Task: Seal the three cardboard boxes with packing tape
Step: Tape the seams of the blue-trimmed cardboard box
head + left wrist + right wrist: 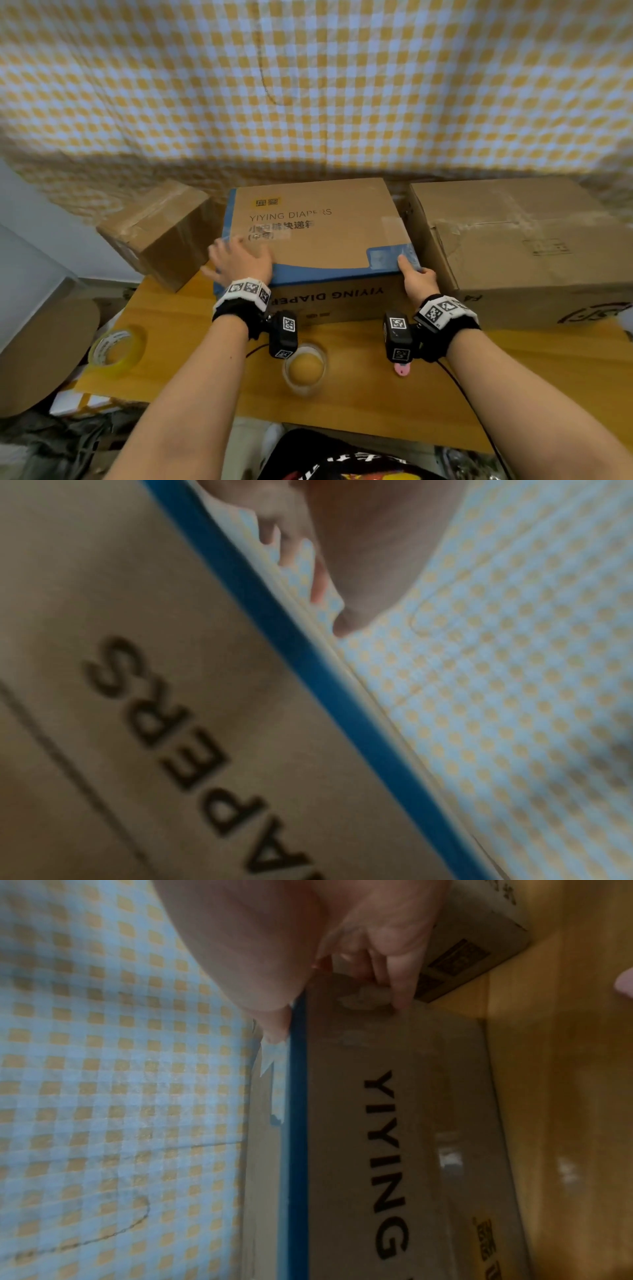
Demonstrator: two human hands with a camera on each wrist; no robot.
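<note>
The middle cardboard box [318, 236], printed YIYING DIAPERS with a blue edge, stands shut on the table between a small box [161, 233] and a large box [524, 246]. My left hand [236, 257] lies flat with spread fingers on its front left top corner; the left wrist view shows that hand [359, 547] above the box's blue edge [308, 696]. My right hand [416, 274] grips the front right corner, thumb on top over glossy clear tape [407, 253]. In the right wrist view the hand's [342, 947] fingers curl onto the front face [394, 1123].
A yellowish tape roll [114, 351] lies at the wooden table's [376, 411] left front. A clear tape roll [305, 368] sits between my forearms, with a small pink object [401, 369] beside it. Checked cloth [308, 85] hangs behind the boxes. Clutter lies on the floor at the left.
</note>
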